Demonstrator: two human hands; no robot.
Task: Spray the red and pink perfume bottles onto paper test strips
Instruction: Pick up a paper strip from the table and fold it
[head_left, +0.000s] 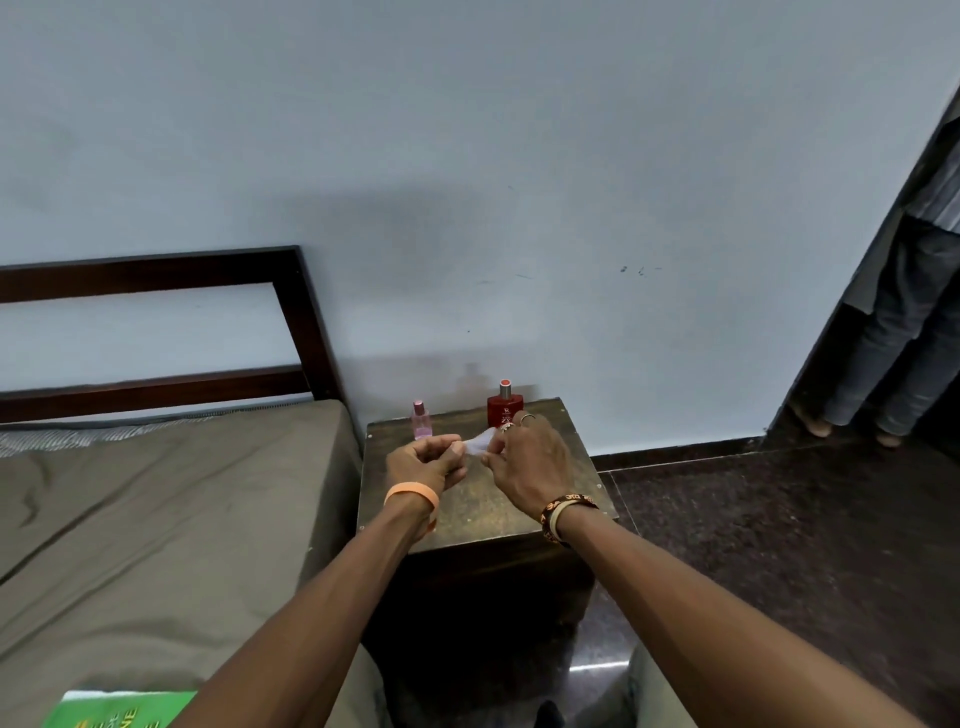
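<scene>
Both hands were raised just above the small wooden desk (483, 514), and between them they held a small white paper strip (478, 443). The left hand (423, 467) had its fingers curled and pinched one end, and the right hand (532, 460) pinched the other end with thumb and fingers. Neither bottle was in hand. The pink bottle (421, 422) stood upright at the back edge of the desk just beyond the left hand, and the red bottle (501, 408) stood upright behind the right hand, partly hidden by it. The likeliest trouble was the thin paper tearing or crumpling if the two hands pulled against each other. The right knuckles were also close to the red bottle, so a careless reach could tip it against the wall or off the desk onto the hard floor (779, 545). A dropped strip could slip between the desk and the bed (156, 493).
</scene>
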